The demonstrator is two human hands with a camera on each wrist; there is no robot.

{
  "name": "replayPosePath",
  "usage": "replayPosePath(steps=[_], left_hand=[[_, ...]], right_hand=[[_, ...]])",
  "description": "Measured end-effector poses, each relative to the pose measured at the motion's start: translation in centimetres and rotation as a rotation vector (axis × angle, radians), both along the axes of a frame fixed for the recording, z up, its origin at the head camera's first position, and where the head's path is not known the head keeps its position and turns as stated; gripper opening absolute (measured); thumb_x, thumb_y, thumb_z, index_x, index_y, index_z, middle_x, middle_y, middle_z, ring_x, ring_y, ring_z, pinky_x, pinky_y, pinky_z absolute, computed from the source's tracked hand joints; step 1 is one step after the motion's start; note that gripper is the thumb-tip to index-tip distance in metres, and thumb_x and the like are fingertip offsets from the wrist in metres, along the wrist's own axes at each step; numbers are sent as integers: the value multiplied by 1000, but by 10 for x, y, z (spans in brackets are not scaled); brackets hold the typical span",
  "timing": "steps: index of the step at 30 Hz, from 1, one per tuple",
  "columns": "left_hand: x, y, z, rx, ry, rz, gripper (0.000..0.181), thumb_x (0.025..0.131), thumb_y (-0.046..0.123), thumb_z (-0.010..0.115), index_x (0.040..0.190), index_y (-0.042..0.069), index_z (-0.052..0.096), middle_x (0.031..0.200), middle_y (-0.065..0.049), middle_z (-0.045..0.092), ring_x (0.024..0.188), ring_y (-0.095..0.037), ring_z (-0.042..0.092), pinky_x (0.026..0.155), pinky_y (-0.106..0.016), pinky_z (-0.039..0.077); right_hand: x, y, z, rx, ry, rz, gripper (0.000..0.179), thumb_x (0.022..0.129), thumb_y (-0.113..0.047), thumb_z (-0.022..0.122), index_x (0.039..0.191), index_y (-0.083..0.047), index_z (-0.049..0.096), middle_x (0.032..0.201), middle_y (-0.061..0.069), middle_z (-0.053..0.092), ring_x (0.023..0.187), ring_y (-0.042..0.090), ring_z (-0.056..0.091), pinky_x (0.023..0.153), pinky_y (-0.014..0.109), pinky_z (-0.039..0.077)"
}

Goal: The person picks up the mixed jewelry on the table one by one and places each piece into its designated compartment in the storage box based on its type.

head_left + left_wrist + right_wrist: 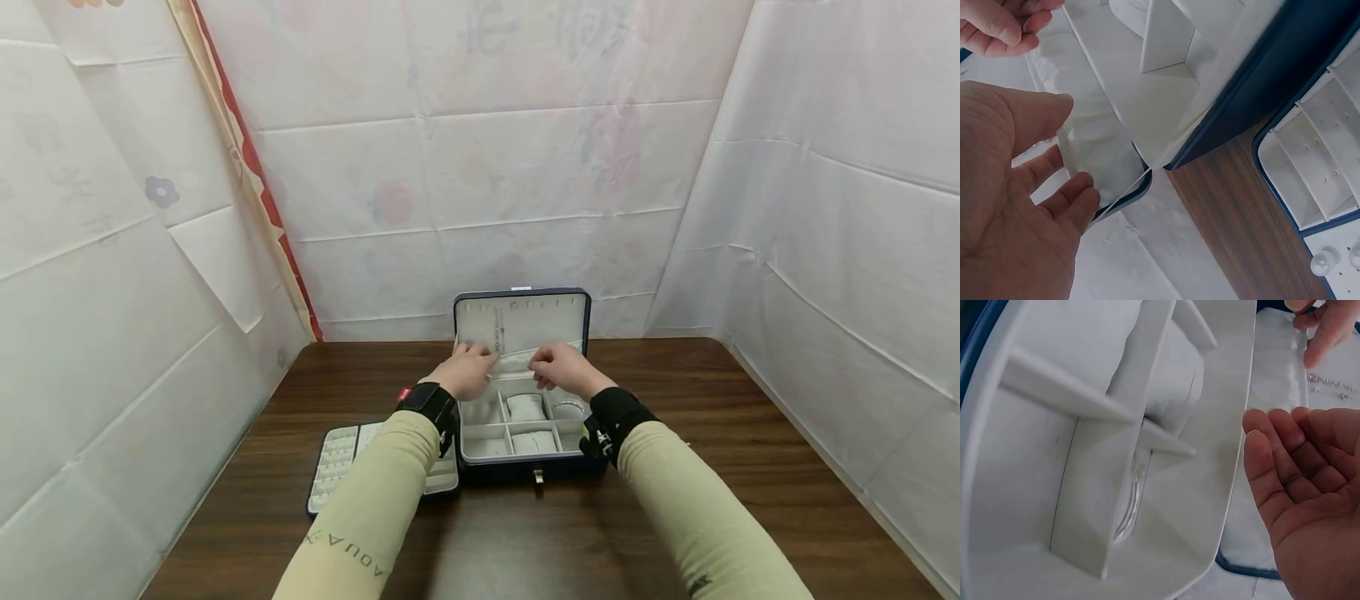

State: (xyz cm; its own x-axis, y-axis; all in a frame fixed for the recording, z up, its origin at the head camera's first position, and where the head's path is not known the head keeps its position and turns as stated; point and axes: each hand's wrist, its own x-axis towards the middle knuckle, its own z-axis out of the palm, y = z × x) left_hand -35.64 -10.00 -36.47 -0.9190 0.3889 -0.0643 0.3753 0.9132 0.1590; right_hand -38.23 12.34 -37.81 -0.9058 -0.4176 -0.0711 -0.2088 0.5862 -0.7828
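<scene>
A dark blue jewelry box [534, 467] stands with its lid [555, 321] raised. Inside the lid, a necklace [498, 327] hangs from small hooks above a pale fabric pocket [1260, 512]. My left hand [467, 369] is at the left part of the pocket, its fingertips by the upper edge and its thumb apart. Loosely curled, my right hand [566, 367] hovers in front of the pocket's right part, with nothing visible in its fingers. Below the hands are divided compartments, with watch cushions [527, 407] in two and a silvery bracelet [1129, 503] in another.
A divided jewelry tray [333, 458] lies left of the box, partly covered by the left sleeve; pearl-like studs [1322, 261] sit in its perforated panel. A metal clasp [538, 477] projects from the box front. White sheets [487, 192] hang behind and beside the wooden table [757, 467].
</scene>
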Motion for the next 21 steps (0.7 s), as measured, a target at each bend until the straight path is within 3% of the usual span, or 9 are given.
replayPosePath(steps=[10,13,17,21], left_hand=[[3,-3,2,33,-8,-30,57,105,17,55,158,11,37,163,-12,30,148,-36,31,114,-51,37],[4,-5,4,51,-12,-49,56,106,18,54,159,10,36,164,-13,30,149,-37,30,116,-50,36],[6,-7,11,110,-1,-94,53,106,15,54,156,5,40,160,-17,36,146,-37,38,117,-48,35],[9,-12,18,160,21,-139,45,106,12,53,150,2,48,148,-19,50,134,-33,52,109,-46,43]], right_hand=[[0,26,-2,38,62,14,25,106,-10,53,116,7,68,96,22,70,86,29,71,73,34,57],[2,34,-1,49,86,16,23,105,-9,53,111,7,68,92,20,70,82,28,70,72,35,57],[3,43,0,73,98,12,22,105,-10,54,111,7,67,88,17,69,77,25,69,72,42,57],[5,51,1,109,89,-15,22,105,-10,55,112,6,68,86,15,69,74,20,66,67,34,54]])
